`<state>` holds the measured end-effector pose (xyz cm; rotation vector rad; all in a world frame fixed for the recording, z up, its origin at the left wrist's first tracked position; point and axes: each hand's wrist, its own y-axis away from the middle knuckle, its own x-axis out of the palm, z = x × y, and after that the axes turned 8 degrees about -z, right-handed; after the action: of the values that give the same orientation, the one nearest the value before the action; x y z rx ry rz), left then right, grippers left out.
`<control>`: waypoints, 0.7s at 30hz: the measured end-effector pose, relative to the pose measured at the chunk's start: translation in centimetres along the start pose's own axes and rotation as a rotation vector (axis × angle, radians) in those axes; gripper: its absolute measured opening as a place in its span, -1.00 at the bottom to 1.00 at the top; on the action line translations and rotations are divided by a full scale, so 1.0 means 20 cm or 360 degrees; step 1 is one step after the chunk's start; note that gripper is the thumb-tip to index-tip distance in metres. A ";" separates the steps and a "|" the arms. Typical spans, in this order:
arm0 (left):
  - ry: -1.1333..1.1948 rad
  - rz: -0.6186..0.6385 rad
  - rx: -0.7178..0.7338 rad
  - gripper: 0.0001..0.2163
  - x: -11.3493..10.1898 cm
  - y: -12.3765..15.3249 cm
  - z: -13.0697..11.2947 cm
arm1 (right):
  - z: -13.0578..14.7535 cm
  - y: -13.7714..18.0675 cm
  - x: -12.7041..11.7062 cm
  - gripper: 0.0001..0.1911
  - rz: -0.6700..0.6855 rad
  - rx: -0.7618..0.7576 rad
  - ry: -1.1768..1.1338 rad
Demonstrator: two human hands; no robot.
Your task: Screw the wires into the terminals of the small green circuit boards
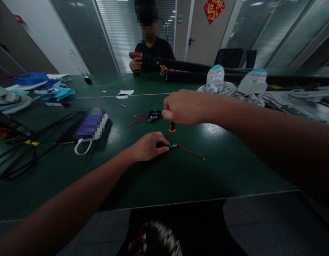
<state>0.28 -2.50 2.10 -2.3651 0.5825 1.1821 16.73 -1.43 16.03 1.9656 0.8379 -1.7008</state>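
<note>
One screwdriver, one small board, two busy hands

On the green worktop (233, 174), one circuit board (174, 145) lies near the middle, with one red wire (191, 152) running from its right end; the left hand (150, 146) is at the board's left end, its grip pinching that end between thumb and fingers; the right hand (182, 106) is above the board, its grip wrapped round one black-and-orange screwdriver (172, 127), which stands upright with its shaft pointing down at the board; beyond the board and slightly left lies one cluster of wired parts (154, 117), whose exact count I cannot tell; farther beyond the board, to the left, are two larger paper pieces (126, 92); well left of the board sits one blurred-out device (90, 123) with one white loop (83, 146); beyond the board to the right stand two white-and-blue fan heads (215, 75); straight beyond the board, across the worktop, one other person (154, 49) holds one red-and-black power tool (135, 55).
</note>
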 end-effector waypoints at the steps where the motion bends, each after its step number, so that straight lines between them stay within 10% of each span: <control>1: 0.0002 0.0005 -0.0001 -0.80 0.00 0.00 0.00 | 0.00 0.00 0.00 -0.55 0.0011 0.0012 0.0004; 21: -0.0024 -0.0001 -0.0002 -0.79 0.00 0.00 0.00 | 0.01 0.01 -0.01 -0.57 0.0042 -0.0033 -0.0009</control>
<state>0.27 -2.50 2.02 -2.3552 0.5763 1.1992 16.72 -1.67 16.26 1.9486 0.8207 -1.6758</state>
